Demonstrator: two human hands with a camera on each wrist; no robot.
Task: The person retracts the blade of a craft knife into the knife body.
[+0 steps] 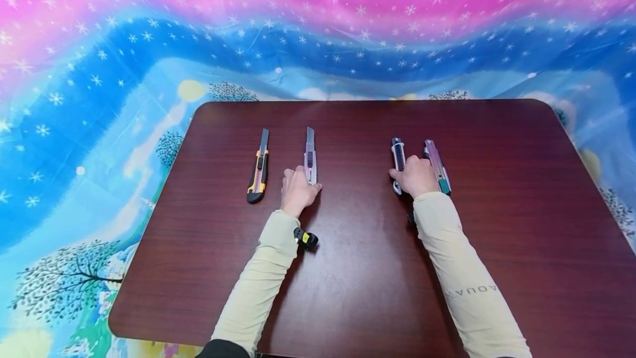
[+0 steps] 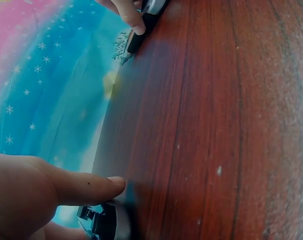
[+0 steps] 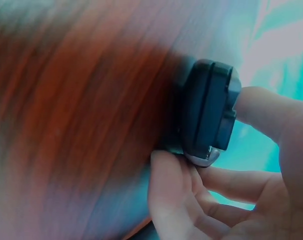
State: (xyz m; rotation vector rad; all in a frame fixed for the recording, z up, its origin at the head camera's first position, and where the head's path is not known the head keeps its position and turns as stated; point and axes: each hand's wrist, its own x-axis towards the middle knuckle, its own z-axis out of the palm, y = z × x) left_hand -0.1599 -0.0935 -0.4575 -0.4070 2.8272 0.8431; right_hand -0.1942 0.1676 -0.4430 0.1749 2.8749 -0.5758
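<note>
My left hand (image 1: pixel 298 189) grips the lower end of a silver box cutter (image 1: pixel 310 151) whose wide blade points to the table's far edge. In the left wrist view the thumb (image 2: pixel 99 189) lies along one side of the box cutter's end (image 2: pixel 105 220). Over on the right, my right hand (image 1: pixel 416 175) holds a silver-and-black box cutter (image 1: pixel 398 151) between thumb and fingers. Its dark end (image 3: pixel 206 110) shows close up in the right wrist view. Just beyond that hand's fingers lies a box cutter with a green end (image 1: pixel 444 185), partly covered by the hand.
A yellow-and-black box cutter (image 1: pixel 258 167) lies left of my left hand, blade out. All of them are on a dark reddish wooden table (image 1: pixel 358 269) with rounded corners. A pink and blue snowflake cloth (image 1: pixel 318 43) hangs behind it.
</note>
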